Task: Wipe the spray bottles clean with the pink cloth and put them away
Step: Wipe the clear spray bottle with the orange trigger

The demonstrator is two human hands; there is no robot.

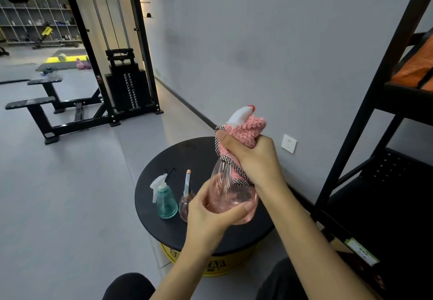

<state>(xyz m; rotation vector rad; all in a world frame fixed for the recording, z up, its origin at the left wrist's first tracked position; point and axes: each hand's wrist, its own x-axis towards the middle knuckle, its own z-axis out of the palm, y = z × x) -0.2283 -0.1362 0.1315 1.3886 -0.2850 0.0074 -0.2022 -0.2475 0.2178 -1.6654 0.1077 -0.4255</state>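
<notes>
My left hand [208,213] grips the base of a clear pink spray bottle [228,192], held above the round black table [164,231]. My right hand [253,156] clutches the pink cloth [248,131] wrapped round the bottle's neck, just below its white spray head with a red tip [241,113]. On the table stand a teal spray bottle [165,200] with a white trigger and a small pinkish bottle [186,202] with a thin upright nozzle, partly hidden behind my left hand.
A black metal shelf rack [375,103] rises at the right, with an orange item on an upper shelf. The grey wall has a white socket [289,144]. A weight machine [124,89] and benches stand at the left across grey floor.
</notes>
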